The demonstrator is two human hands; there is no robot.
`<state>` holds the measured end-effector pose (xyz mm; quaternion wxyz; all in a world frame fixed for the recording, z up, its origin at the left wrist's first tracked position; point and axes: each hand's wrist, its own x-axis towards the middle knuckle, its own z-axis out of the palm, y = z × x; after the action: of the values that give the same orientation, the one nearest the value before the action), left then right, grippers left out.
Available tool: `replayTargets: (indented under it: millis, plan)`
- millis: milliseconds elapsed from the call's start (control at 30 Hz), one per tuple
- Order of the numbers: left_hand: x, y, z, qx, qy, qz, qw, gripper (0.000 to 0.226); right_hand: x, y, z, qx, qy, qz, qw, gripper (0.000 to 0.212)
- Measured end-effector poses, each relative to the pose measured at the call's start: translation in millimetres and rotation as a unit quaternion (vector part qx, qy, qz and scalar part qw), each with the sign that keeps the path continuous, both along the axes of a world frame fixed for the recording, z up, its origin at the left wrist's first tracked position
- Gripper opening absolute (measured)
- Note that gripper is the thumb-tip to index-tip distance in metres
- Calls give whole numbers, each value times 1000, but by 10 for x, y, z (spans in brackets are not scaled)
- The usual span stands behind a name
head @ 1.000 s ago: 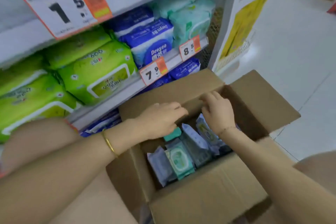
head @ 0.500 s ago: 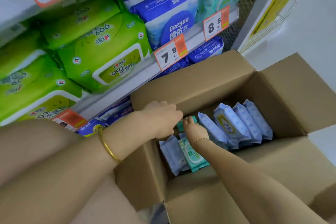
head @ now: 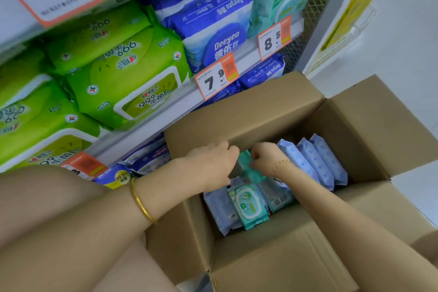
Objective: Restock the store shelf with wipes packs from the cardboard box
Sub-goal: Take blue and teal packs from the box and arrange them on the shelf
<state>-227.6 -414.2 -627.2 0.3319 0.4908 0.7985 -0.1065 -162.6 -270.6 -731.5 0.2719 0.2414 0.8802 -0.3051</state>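
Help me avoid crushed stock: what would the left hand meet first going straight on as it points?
The left hand would meet the teal pack at once; the right hand looks just beyond, though depth is unclear.

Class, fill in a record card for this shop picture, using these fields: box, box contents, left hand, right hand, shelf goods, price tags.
box: cardboard box, flaps open, in front of the shelf
box contents: light blue packs on edge at the right; lidded pack at the left
left hand: left hand grips the teal pack; gold bangle on wrist
right hand: right hand pinches the same teal pack
shelf goods: green packs, blue Deeyeo packs
price tags: 7.9 tag, 8.5 tag
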Motion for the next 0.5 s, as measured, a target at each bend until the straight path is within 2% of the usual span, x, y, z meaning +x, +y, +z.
replayTargets:
  millis: [33, 100, 167, 233, 300, 333, 400, 467, 500]
  plan:
    - [17, 8, 9, 3, -29, 27, 999, 59, 5, 108, 209, -90, 12, -83, 992, 28]
    - [69, 24, 38, 8, -97, 69, 993, 89, 52, 278, 645, -255, 44, -217, 941, 26]
    - [164, 51, 96, 46, -136, 105, 984, 113, 113, 371, 1007, -355, 80, -286, 887, 23]
    - [302, 77, 150, 148, -108, 130, 974, 119, 164, 406, 1242, -417, 116, -325, 841, 25]
    - [397, 115, 176, 273, -75, 175, 943, 114, 197, 359, 1422, -453, 153, -347, 807, 21]
    - [409, 140, 189, 333, -76, 208, 916, 106, 207, 312, 1504, -458, 172, -347, 800, 17]
    - [373, 192, 228, 427, -98, 281, 854, 76, 225, 216, 1662, -444, 213, -341, 801, 18]
    - [285, 242, 291, 449, -105, 339, 820, 48, 242, 179, 1824, -421, 263, -338, 800, 19]
    - [256, 245, 336, 456, -144, 371, 796, 41, 252, 196, 1897, -401, 294, -340, 798, 18]
